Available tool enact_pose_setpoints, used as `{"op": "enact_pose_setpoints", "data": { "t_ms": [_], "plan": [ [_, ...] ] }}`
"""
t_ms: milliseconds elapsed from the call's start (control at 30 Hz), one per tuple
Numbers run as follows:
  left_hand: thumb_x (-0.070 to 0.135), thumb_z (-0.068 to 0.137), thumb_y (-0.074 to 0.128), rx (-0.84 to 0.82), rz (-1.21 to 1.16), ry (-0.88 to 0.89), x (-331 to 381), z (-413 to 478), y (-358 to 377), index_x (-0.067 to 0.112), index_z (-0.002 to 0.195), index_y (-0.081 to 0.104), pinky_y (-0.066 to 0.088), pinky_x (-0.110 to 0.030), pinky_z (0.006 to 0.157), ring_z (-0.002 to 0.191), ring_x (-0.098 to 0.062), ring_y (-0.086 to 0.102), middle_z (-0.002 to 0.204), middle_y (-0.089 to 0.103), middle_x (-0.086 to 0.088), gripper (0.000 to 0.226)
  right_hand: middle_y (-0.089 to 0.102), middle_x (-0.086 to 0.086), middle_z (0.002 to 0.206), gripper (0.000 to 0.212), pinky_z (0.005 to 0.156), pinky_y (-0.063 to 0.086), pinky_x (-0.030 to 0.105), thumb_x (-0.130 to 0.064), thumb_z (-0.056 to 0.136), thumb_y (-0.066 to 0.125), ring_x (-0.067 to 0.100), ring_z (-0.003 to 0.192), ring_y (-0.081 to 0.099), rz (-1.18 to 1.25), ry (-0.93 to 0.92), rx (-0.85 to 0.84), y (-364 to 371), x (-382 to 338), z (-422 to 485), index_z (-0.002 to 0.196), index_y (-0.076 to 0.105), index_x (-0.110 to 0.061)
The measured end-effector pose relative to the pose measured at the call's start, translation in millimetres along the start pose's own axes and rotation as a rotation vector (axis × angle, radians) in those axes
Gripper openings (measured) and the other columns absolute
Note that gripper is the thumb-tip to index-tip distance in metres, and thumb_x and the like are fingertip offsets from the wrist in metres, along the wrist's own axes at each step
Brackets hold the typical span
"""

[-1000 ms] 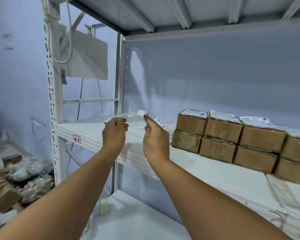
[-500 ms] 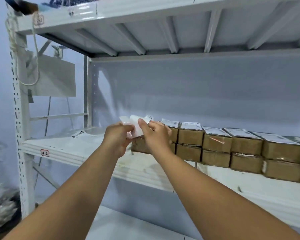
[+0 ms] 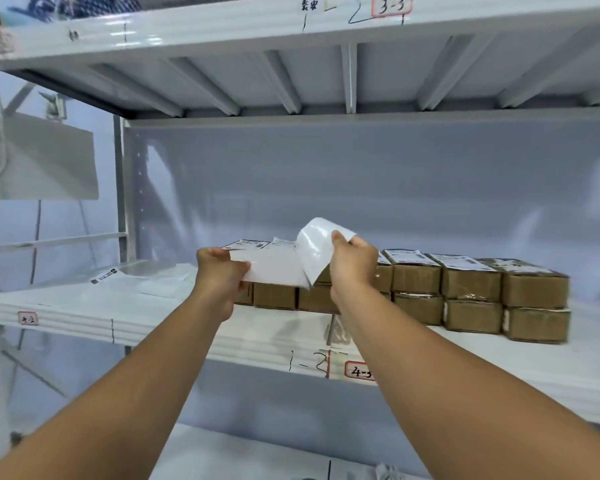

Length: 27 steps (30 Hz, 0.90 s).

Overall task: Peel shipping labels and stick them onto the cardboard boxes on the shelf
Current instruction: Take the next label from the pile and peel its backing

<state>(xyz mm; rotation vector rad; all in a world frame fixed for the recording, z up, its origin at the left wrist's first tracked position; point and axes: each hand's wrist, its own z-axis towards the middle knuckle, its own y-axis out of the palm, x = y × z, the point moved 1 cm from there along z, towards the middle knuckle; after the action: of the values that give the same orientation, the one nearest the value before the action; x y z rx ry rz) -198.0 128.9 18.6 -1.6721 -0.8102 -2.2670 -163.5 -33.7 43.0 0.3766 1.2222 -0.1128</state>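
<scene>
Both of my hands are raised in front of the middle shelf (image 3: 174, 327). My left hand (image 3: 219, 275) pinches the left edge of a white backing sheet (image 3: 274, 271). My right hand (image 3: 352, 263) pinches the corner of a white shipping label (image 3: 314, 249) that curls up and away from that sheet. Behind them, cardboard boxes (image 3: 471, 292) stand in a row two high along the shelf, and the upper ones carry printed labels on top. My hands and the sheet hide part of the boxes at the left end of the row.
A loose printed label (image 3: 104, 276) and thin white sheets lie on the shelf to the left. The upper shelf (image 3: 222, 26) hangs overhead, with a lower shelf (image 3: 257, 459) beneath. A white upright post (image 3: 120, 188) stands at the left, beside a hanging grey board (image 3: 45, 157).
The view has swung right and come closer to the boxes. The small piece between my hands is now spread out, with my right hand pulling the label up off the backing sheet.
</scene>
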Motion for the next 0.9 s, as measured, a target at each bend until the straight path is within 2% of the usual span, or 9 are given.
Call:
{"op": "enact_pose_setpoints", "data": {
  "t_ms": [100, 200, 300, 400, 433, 500, 600, 733, 900],
  "plan": [
    [-0.006, 0.090, 0.045, 0.074, 0.039, 0.027, -8, 9, -9, 0.017, 0.079, 0.046, 0.036, -0.014, 0.036, 0.060, -0.020, 0.046, 0.087, 0.050, -0.008, 0.026, 0.056, -0.001, 0.073, 0.014, 0.070, 0.039, 0.027, -0.022, 0.093, 0.057, 0.023, 0.076, 0.053, 0.002, -0.051, 0.029, -10, -1, 2, 0.081, 0.059, -0.015],
    [-0.009, 0.084, 0.036, 0.179, 0.114, 0.098, -16, 17, -21, 0.017, 0.071, 0.063, 0.048, -0.025, 0.060, 0.082, -0.027, 0.057, 0.098, 0.063, -0.009, 0.040, 0.053, -0.006, 0.067, 0.020, 0.064, 0.036, 0.027, -0.021, 0.093, 0.055, 0.019, 0.069, 0.049, -0.064, -0.123, 0.014, -11, -1, 1, 0.074, 0.055, -0.015],
    [-0.007, 0.083, 0.031, 0.274, 0.340, 0.217, -15, 12, -31, 0.017, 0.101, 0.069, 0.044, -0.022, 0.065, 0.090, -0.022, 0.055, 0.115, 0.058, -0.001, 0.048, 0.045, -0.007, 0.060, 0.033, 0.052, 0.030, 0.027, -0.019, 0.093, 0.054, 0.011, 0.057, 0.041, -0.154, -0.203, -0.026, -5, -1, -5, 0.062, 0.045, -0.018],
    [-0.002, 0.087, 0.037, 0.270, 0.736, 0.410, -20, 17, -43, 0.014, 0.132, 0.053, 0.034, -0.030, 0.095, 0.125, -0.028, 0.034, 0.134, 0.048, -0.004, 0.050, 0.052, -0.004, 0.067, 0.020, 0.056, 0.035, 0.028, -0.014, 0.091, 0.052, 0.019, 0.066, 0.048, -0.259, -0.319, -0.105, 5, 2, -11, 0.071, 0.053, -0.017],
    [0.000, 0.088, 0.039, 0.262, 0.908, 0.434, -24, 23, -48, 0.014, 0.137, 0.047, 0.031, -0.035, 0.099, 0.127, -0.031, 0.028, 0.139, 0.045, -0.005, 0.051, 0.052, -0.004, 0.068, 0.017, 0.057, 0.036, 0.028, -0.013, 0.090, 0.050, 0.022, 0.070, 0.048, -0.297, -0.363, -0.137, 8, 2, -14, 0.075, 0.055, -0.018],
    [0.002, 0.086, 0.042, 0.257, 1.186, 0.399, -35, 36, -59, 0.013, 0.139, 0.041, 0.034, -0.041, 0.095, 0.121, -0.037, 0.030, 0.141, 0.042, -0.005, 0.054, 0.053, -0.007, 0.069, 0.021, 0.054, 0.030, 0.026, -0.011, 0.090, 0.049, 0.024, 0.079, 0.046, -0.393, -0.474, -0.201, 14, 4, -18, 0.074, 0.055, -0.021],
    [-0.001, 0.083, 0.043, 0.234, 1.315, 0.308, -48, 54, -74, 0.004, 0.133, 0.040, 0.037, -0.041, 0.087, 0.112, -0.040, 0.035, 0.140, 0.039, -0.010, 0.051, 0.064, -0.004, 0.107, 0.015, 0.068, 0.023, 0.023, -0.018, 0.093, 0.054, 0.023, 0.104, 0.042, -0.584, -0.684, -0.251, 25, 10, -18, 0.095, 0.069, -0.017],
    [0.004, 0.086, 0.043, 0.146, 1.368, 0.154, -63, 80, -91, 0.003, 0.140, 0.030, 0.035, -0.042, 0.097, 0.122, -0.040, 0.031, 0.149, 0.024, -0.012, 0.056, 0.053, -0.003, 0.093, 0.024, 0.065, 0.030, 0.025, -0.036, 0.091, 0.059, 0.014, 0.087, 0.048, -0.588, -0.740, -0.398, 41, 21, -18, 0.096, 0.069, -0.015],
    [0.015, 0.092, 0.036, -0.017, 1.508, 0.028, -67, 93, -94, 0.040, 0.147, 0.013, 0.027, -0.040, 0.107, 0.135, -0.033, 0.026, 0.158, 0.007, -0.001, 0.065, 0.060, 0.003, 0.076, 0.019, 0.064, 0.042, 0.030, -0.018, 0.092, 0.056, 0.021, 0.072, 0.059, -0.493, -0.698, -0.427, 56, 41, -16, 0.078, 0.055, -0.007]
  ]
}}
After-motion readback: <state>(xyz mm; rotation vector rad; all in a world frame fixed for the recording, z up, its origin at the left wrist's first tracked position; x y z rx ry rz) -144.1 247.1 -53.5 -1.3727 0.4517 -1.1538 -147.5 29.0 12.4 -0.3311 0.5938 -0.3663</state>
